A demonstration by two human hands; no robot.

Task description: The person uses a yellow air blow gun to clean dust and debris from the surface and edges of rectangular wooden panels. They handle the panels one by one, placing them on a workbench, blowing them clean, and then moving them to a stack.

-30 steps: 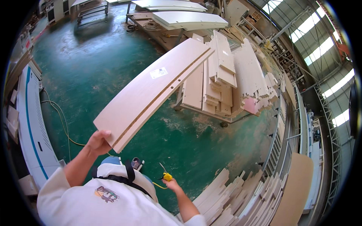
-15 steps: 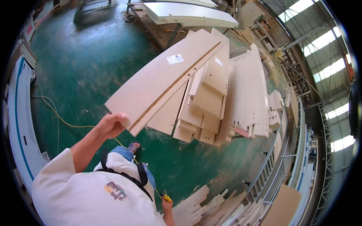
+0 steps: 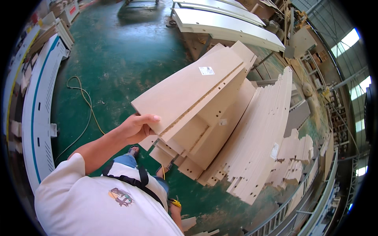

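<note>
My left hand (image 3: 138, 128) grips the near left corner of a pale wooden board (image 3: 185, 88), thumb on top and fingers underneath. The board is tilted, with a white label on its face and a rough groove and small holes along its right edge. Beneath and beside it lie more drilled boards (image 3: 228, 135), partly covered by it. Down low beside my body, my right hand (image 3: 176, 213) is closed round a small yellow air gun (image 3: 175, 203); much of the tool is hidden, and its exact form is hard to make out.
A long row of stacked boards (image 3: 264, 129) stands to the right. White panels (image 3: 228, 25) rest on a stand at the far side. A hose (image 3: 91, 108) curls over the green floor, near a long white panel (image 3: 39, 106) at left. Metal railing (image 3: 275, 216) runs at lower right.
My view has turned, so the stacks appear farther right and lower in part. The held board has shifted over the stack, with my left hand still on its corner. The right hand keeps the air gun.
</note>
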